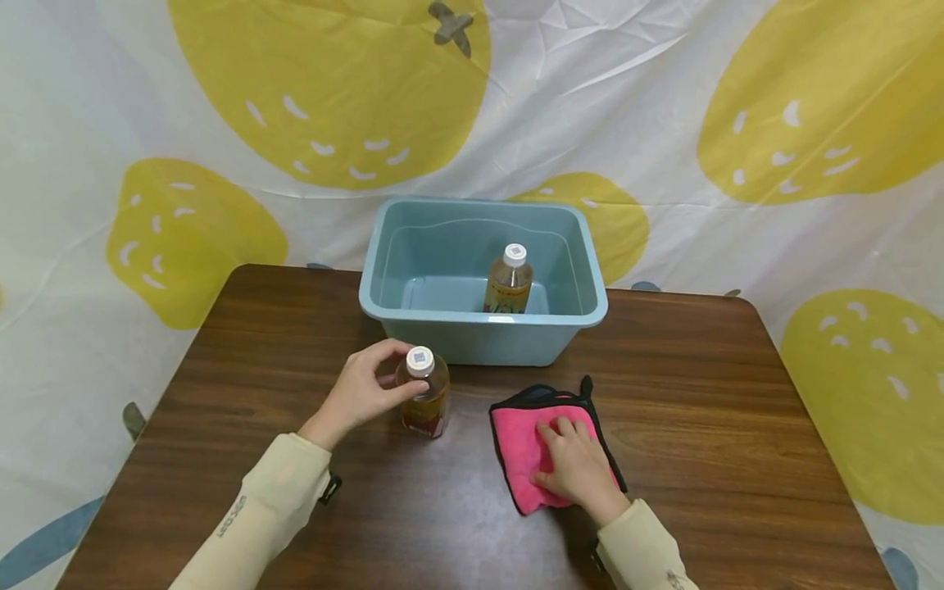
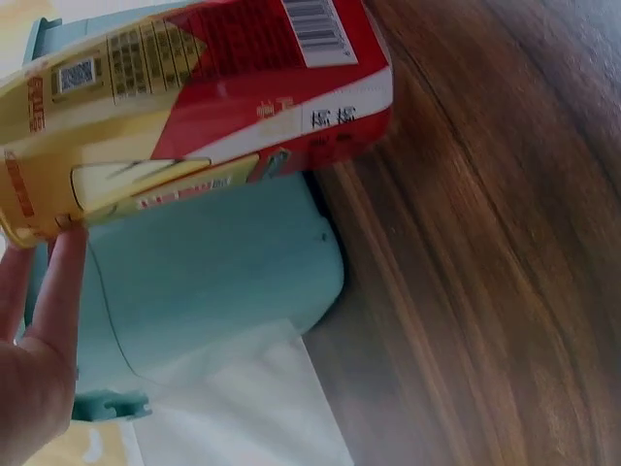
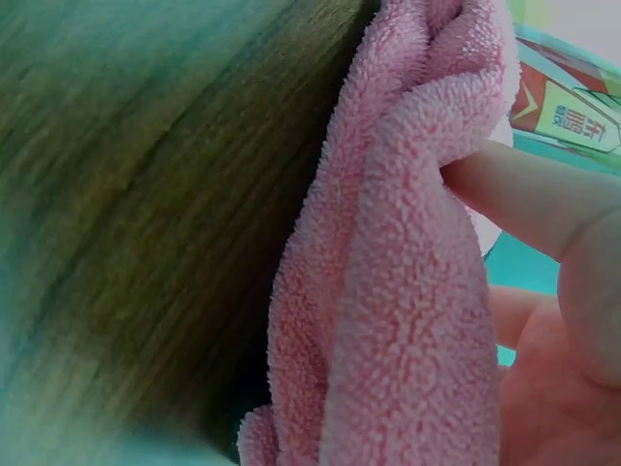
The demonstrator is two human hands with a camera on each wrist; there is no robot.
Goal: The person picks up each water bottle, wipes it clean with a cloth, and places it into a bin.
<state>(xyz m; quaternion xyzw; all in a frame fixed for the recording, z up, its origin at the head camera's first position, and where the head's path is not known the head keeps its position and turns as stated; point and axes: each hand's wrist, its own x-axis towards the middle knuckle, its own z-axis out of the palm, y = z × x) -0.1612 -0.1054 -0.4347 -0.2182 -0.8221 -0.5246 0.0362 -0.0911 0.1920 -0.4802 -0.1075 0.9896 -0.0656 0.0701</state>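
My left hand (image 1: 369, 385) grips a drink bottle (image 1: 425, 410) by its upper part, thumb on the near side and fingers behind. The bottle has a white cap and is upright, just in front of the blue-green tub. In the left wrist view the bottle's yellow and red label (image 2: 223, 87) shows, with fingers at its shoulder. My right hand (image 1: 578, 467) rests on a folded pink cloth (image 1: 516, 438) with black edging, fingers spread over its top. The right wrist view has a digit pressing into the plush cloth (image 3: 408, 291) and creasing it.
At the table's back stands the blue-green plastic tub (image 1: 472, 340), against a lemon-print fabric backdrop (image 1: 634, 98). Inside it, toward the right, a second capped bottle (image 1: 509, 283) stands upright. The dark wooden table (image 1: 723, 426) extends on both sides.
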